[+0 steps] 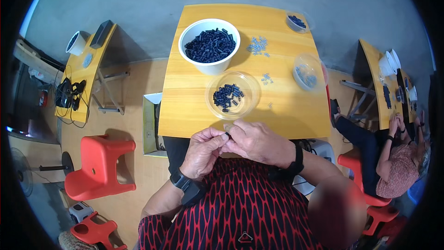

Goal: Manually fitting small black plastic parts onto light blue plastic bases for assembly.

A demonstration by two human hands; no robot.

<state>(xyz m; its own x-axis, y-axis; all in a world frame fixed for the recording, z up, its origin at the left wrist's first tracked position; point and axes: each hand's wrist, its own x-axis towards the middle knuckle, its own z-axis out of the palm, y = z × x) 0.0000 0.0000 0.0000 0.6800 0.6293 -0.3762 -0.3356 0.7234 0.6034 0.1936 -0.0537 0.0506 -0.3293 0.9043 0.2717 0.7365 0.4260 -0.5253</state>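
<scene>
At the table's near edge my left hand (pixel 203 152) and my right hand (pixel 259 143) meet, fingertips pinched together. Between them shows a bit of a small black piece (pixel 228 135); the fingers cover most of it. Just beyond my hands is a clear plastic bowl (pixel 241 109) with short black cylinders (pixel 226 97) inside. Behind it stands a white tub (pixel 212 68) heaped with more black pieces (pixel 210 45). To the right of these, small clear pieces lie in a larger pile (pixel 257 45) and a smaller pile (pixel 267 79).
A clear tub (pixel 300 67) holding small clear pieces stands at the table's right, and a clear cup (pixel 296 28) of black pieces at the far right corner. Red stools (pixel 99 166) stand on the floor. Another person (pixel 400 169) works at a table on the right.
</scene>
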